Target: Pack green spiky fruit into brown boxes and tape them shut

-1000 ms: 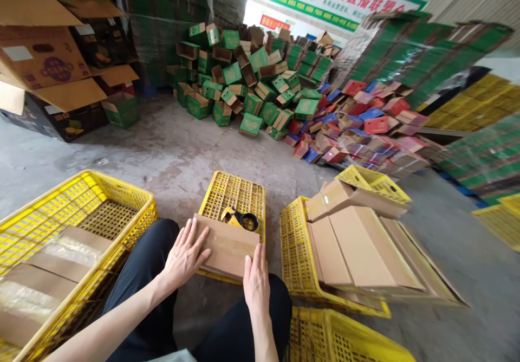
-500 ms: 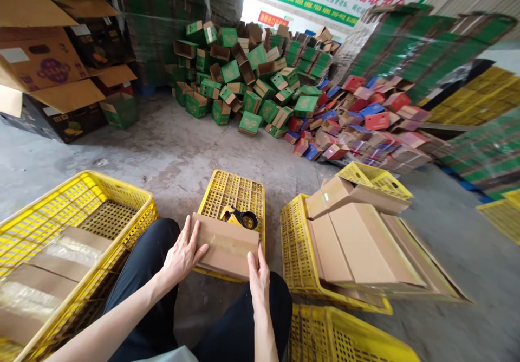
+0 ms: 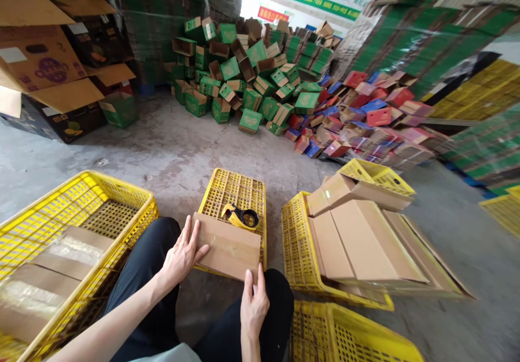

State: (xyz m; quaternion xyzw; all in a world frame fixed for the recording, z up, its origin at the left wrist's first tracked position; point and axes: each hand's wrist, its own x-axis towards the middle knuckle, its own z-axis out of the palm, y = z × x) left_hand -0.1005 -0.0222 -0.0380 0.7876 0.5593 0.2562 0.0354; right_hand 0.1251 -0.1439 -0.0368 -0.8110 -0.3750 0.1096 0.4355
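A small taped cardboard box (image 3: 229, 245) lies at the near end of an upturned yellow plastic crate (image 3: 209, 199). My left hand (image 3: 183, 253) rests over the box's left end, fingers stretched and spread, thumb on the top face. At the near right corner of the box is my right hand (image 3: 254, 302). Its thumb and index finger are apart and touch the corner, while the other fingers curl beneath and are partly hidden. Just behind the box, a yellow and black tape dispenser (image 3: 241, 217) sits on the crate.
On the left, a yellow crate (image 3: 122, 191) holds taped boxes (image 3: 73, 251). To the right, another yellow crate (image 3: 290, 243) carries flattened cartons (image 3: 357, 240), with one more crate (image 3: 357, 335) nearer me. Green boxes (image 3: 249, 121) and red and blue boxes (image 3: 377, 117) lie heaped behind.
My right hand has slid toward me, from the box's right end to its near right corner, and its thumb and index finger have spread. My left hand keeps its place.
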